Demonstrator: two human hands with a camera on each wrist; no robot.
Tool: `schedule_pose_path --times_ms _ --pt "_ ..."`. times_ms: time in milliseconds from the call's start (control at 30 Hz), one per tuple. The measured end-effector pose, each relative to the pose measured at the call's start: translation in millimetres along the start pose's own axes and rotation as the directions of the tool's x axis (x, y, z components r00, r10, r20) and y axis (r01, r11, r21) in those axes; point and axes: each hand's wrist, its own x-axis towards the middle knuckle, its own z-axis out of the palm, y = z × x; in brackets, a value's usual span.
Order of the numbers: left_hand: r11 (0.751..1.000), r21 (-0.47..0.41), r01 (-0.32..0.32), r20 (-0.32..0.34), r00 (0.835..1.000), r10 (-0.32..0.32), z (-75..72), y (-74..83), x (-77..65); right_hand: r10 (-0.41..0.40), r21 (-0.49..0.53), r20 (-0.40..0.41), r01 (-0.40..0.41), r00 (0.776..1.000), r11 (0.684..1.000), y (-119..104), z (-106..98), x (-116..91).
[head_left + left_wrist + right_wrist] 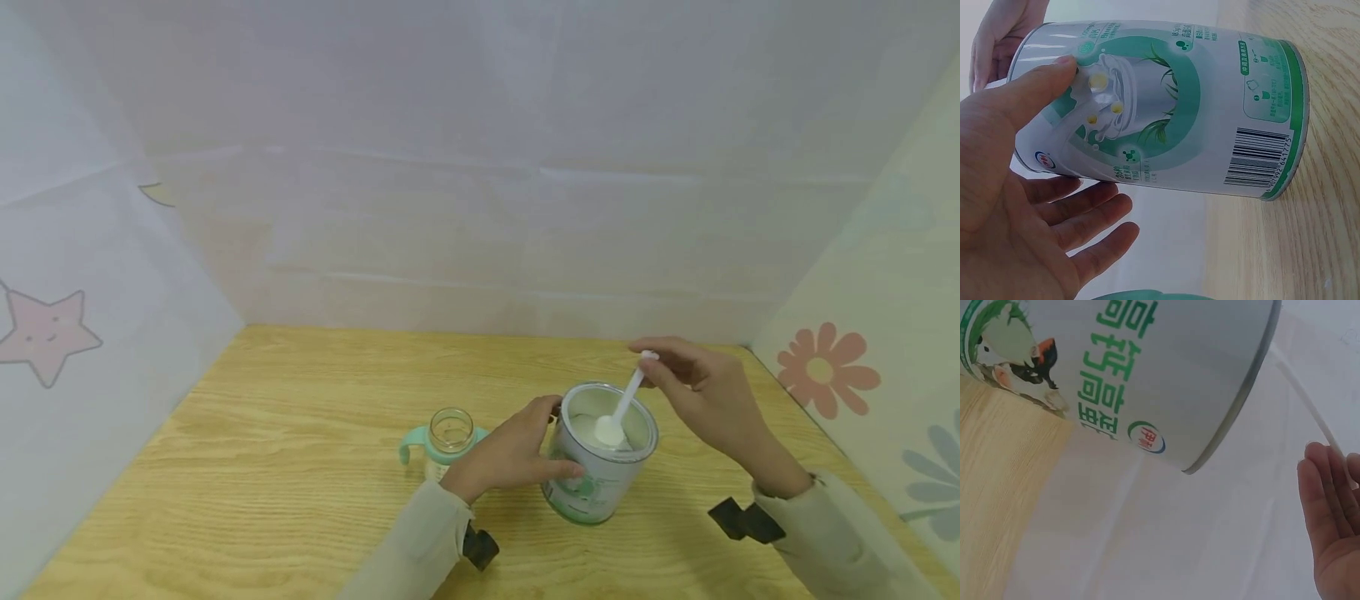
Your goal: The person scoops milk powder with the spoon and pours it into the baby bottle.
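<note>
A white and green milk powder can (pixel 600 492) stands with its top open on the wooden table, pale powder inside. My left hand (pixel 513 450) holds it from the left, thumb laid across the printed front and the fingers round the far side. Between thumb and fingers of my right hand (pixel 705 396) is the handle end of a long white scoop (pixel 630 393). It slants down into the can, and its bowl (pixel 609 432) is heaped with powder just inside the rim. In the right wrist view, the can (pixel 1166 375) hides the scoop's bowl.
An open baby bottle (pixel 451 429) with mint green handles stands left of the can, partly behind my left wrist. The wooden table (pixel 262 467) is bordered by pale sheets at the back (pixel 480 250) and both sides.
</note>
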Motion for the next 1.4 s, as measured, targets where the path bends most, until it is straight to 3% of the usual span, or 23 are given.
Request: schedule_pose_path --times_ms 233,633,967,1133,1267,1400 --pt "1.000 -0.010 0.001 -0.004 1.000 -0.001 -1.3 0.9 -1.2 0.108 0.041 -0.028 -0.107 0.994 0.993 2 -2 -5" --pt "0.998 0.064 0.004 -0.029 1.000 -0.002 -10.2 7.8 -5.8 0.237 0.077 -0.004 -0.236 0.971 0.969 0 -6 -14" --pt "0.996 0.077 0.045 -0.048 0.998 -0.041 -18.8 11.6 -7.7 0.285 0.131 -0.009 -0.281 0.958 0.951 -1 -4 -21" --pt "0.995 0.092 0.037 -0.066 0.997 -0.031 -25.4 12.1 -9.3 0.296 0.147 -0.021 -0.289 0.955 0.946 0 -4 -23" --pt "0.994 0.105 0.027 -0.078 0.997 -0.018 -31.0 11.6 -11.3 0.310 0.213 -0.033 -0.296 0.950 0.931 0 -4 -23" --pt "0.994 0.103 0.032 -0.089 0.996 -0.023 -36.7 10.6 -13.7 0.327 0.339 -0.040 -0.296 0.944 0.893 -2 -2 -21"
